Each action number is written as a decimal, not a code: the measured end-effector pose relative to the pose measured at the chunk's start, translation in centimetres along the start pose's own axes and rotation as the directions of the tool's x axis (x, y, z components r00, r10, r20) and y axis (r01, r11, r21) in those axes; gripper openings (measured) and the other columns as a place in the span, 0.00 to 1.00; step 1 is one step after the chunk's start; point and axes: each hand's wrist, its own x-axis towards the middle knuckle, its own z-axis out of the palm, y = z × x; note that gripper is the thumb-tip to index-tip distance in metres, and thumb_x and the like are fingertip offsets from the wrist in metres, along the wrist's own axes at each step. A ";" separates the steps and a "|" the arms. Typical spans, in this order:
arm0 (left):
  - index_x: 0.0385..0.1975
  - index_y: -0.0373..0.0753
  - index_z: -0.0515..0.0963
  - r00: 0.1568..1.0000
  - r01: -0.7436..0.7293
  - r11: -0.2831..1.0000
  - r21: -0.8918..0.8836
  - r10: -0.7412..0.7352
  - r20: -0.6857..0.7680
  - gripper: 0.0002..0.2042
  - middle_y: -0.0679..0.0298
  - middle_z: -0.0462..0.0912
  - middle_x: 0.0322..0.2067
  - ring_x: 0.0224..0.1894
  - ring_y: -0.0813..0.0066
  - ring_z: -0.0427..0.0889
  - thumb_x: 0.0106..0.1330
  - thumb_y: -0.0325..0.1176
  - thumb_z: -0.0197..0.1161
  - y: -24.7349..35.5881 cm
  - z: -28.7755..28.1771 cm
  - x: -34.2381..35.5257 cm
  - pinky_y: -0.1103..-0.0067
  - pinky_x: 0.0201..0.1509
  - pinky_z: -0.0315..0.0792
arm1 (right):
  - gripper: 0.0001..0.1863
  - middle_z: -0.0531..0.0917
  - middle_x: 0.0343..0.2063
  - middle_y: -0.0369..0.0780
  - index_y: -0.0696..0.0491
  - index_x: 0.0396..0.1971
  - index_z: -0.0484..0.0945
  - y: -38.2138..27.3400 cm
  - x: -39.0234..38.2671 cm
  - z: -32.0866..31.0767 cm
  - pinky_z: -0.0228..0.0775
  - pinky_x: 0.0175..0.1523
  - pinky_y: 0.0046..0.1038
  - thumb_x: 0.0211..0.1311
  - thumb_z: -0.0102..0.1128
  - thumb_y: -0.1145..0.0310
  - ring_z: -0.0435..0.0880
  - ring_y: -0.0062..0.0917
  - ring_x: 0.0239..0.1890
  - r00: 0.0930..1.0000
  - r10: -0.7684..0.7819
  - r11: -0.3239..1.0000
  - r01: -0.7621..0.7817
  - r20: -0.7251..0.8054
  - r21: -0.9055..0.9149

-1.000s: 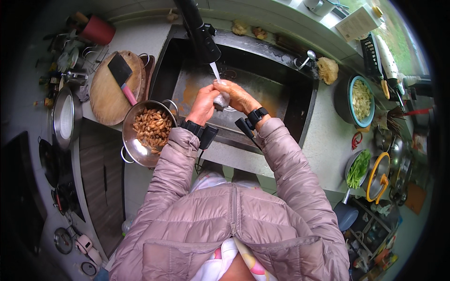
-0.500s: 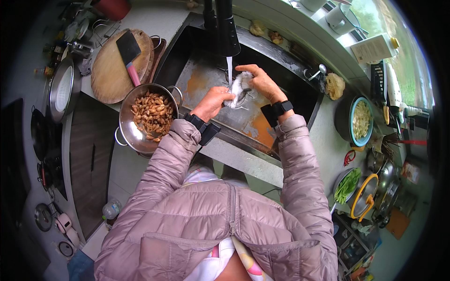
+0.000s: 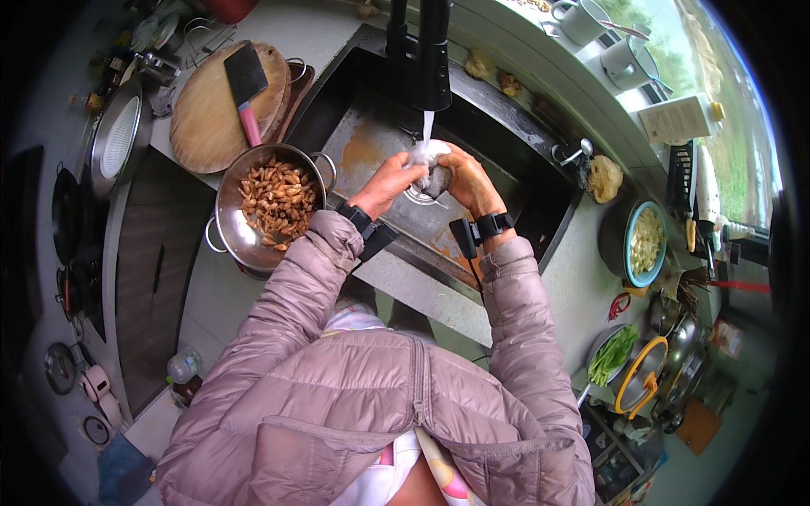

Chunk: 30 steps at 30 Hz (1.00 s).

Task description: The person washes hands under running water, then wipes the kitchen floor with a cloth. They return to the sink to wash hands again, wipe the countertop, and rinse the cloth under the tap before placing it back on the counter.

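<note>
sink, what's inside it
The left hand and right hand hold a white-grey item under running water in the sink. Brownish patches show; the floor directly behind the hands is covered.

The pot [image 3: 230, 218] is glossy metal, the board [image 3: 200, 126] matt wood, the jacket [image 3: 354, 375] shiny cloth.

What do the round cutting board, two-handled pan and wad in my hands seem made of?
Round cutting board: likely wood, matte, from its mottled tan face. Two-handled pan: probably stainless steel, polished, given its silvery glints. Wad: perhaps wet cloth, from its pale, soft outline, though unclear.
</note>
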 end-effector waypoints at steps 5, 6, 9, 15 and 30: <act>0.54 0.41 0.71 0.990 -0.074 0.997 -0.029 0.076 0.115 0.22 0.69 0.77 0.42 0.38 0.83 0.75 0.59 0.32 0.67 0.5 0.7 0.1 0.85 0.36 0.68 | 0.16 0.81 0.42 0.40 0.59 0.48 0.77 1.1 -0.3 2.1 0.72 0.50 0.28 0.65 0.52 0.67 0.80 0.28 0.44 0.986 0.125 0.988 -0.112 -0.115 0.109; 0.51 0.41 0.74 0.993 -0.057 0.998 -0.027 0.059 0.103 0.21 0.70 0.78 0.39 0.35 0.83 0.75 0.57 0.29 0.68 0.3 0.6 0.3 0.84 0.33 0.68 | 0.16 0.81 0.43 0.39 0.57 0.48 0.77 1.1 -0.4 2.3 0.72 0.51 0.29 0.65 0.53 0.65 0.80 0.28 0.45 0.988 0.113 0.993 -0.111 -0.104 0.031; 0.46 0.39 0.76 0.998 0.050 0.998 0.043 -0.051 0.028 0.16 0.70 0.79 0.35 0.33 0.84 0.75 0.57 0.28 0.68 -0.5 0.3 0.5 0.83 0.33 0.68 | 0.19 0.80 0.46 0.38 0.53 0.51 0.76 0.6 -0.6 2.4 0.72 0.53 0.31 0.67 0.55 0.59 0.79 0.27 0.48 0.996 0.091 0.984 -0.092 -0.017 -0.153; 0.44 0.43 0.76 0.959 0.284 0.851 -0.441 -0.257 0.120 0.13 0.69 0.79 0.38 0.41 0.78 0.78 0.59 0.33 0.64 -1.7 0.8 0.2 0.73 0.44 0.74 | 0.28 0.79 0.51 0.42 0.54 0.59 0.69 -1.3 -0.2 2.0 0.71 0.58 0.41 0.63 0.61 0.56 0.79 0.32 0.52 0.974 0.111 0.994 -0.113 0.197 -0.004; 0.34 0.43 0.77 0.965 0.222 0.975 0.030 -0.224 0.133 0.08 0.74 0.77 0.28 0.31 0.85 0.75 0.59 0.38 0.59 -3.3 2.3 1.0 0.82 0.33 0.69 | 0.09 0.77 0.24 0.37 0.63 0.38 0.80 0.1 1.2 1.9 0.69 0.34 0.22 0.61 0.55 0.74 0.75 0.21 0.26 0.992 0.057 0.979 -0.078 -0.116 -0.187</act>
